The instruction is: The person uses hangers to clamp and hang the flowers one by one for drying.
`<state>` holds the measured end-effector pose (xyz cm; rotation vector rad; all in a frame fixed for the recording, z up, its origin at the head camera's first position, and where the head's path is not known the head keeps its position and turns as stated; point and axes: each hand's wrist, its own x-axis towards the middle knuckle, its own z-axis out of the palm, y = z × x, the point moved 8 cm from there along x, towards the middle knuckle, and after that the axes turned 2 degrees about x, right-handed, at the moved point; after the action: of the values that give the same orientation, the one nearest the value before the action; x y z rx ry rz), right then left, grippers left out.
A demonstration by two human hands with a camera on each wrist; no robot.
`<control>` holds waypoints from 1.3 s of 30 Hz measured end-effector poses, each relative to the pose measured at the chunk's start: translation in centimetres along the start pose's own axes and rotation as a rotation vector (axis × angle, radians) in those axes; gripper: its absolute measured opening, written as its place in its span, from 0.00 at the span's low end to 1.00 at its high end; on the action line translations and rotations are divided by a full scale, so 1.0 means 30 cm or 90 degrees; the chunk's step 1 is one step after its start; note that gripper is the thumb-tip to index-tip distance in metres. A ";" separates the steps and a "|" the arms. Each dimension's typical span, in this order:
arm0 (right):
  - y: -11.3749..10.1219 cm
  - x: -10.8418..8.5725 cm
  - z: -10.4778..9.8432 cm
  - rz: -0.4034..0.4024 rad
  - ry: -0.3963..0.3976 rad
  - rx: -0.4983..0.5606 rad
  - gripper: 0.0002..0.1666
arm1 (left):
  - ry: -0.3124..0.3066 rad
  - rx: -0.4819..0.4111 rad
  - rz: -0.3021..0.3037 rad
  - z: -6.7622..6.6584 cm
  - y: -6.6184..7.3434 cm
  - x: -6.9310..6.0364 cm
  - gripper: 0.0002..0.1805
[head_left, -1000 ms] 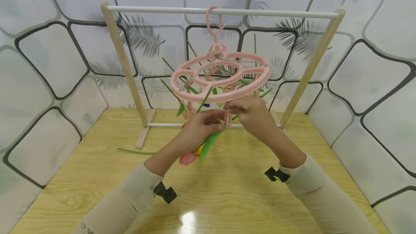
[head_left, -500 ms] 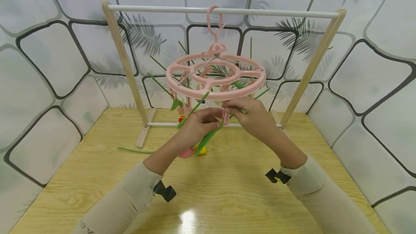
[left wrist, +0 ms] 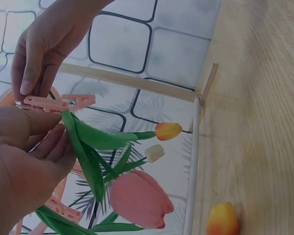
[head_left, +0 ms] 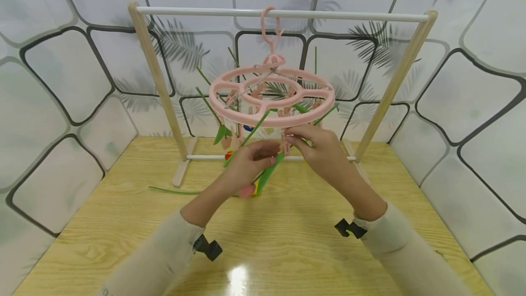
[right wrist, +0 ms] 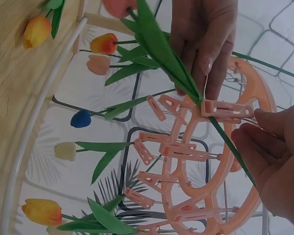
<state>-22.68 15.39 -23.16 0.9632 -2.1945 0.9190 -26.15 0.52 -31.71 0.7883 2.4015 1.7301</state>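
Note:
A pink tulip (left wrist: 141,199) with long green leaves hangs head down below the round pink clip hanger (head_left: 271,122). My left hand (head_left: 252,161) holds its stem just by the leaves. My right hand (head_left: 316,143) pinches the upper end of a pink clothespin (right wrist: 228,109) at the hanger's near side. In the right wrist view the clothespin's jaws lie across the green stem (right wrist: 232,147), which runs on past my right hand. The two hands are close together, one on each side of the clothespin.
Several other tulips, including a blue one (right wrist: 81,118) and a white one (right wrist: 65,151), hang from clothespins around the ring. The hanger hooks over a white rod (head_left: 349,14) on a wooden stand (head_left: 156,76). A yellow-orange tulip (left wrist: 223,219) lies on the table (head_left: 263,241).
The hanger has swung a little left, and both hands have shifted slightly left with the clothespin. The pink tulip's head has risen slightly and moved right.

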 end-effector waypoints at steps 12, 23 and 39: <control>-0.011 -0.076 -0.044 -0.037 0.102 0.042 0.13 | 0.077 0.016 0.048 -0.070 0.007 -0.138 0.19; 0.002 -0.147 -0.069 0.012 0.128 0.151 0.11 | 0.222 0.042 0.220 -0.247 0.157 -0.205 0.13; 0.016 -0.185 -0.013 0.061 0.058 0.170 0.13 | 0.302 0.276 0.355 -0.341 0.320 -0.136 0.13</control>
<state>-19.74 18.11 -27.05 0.9210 -2.0918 1.2995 -22.77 -7.93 -20.28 1.3392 3.1805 1.7279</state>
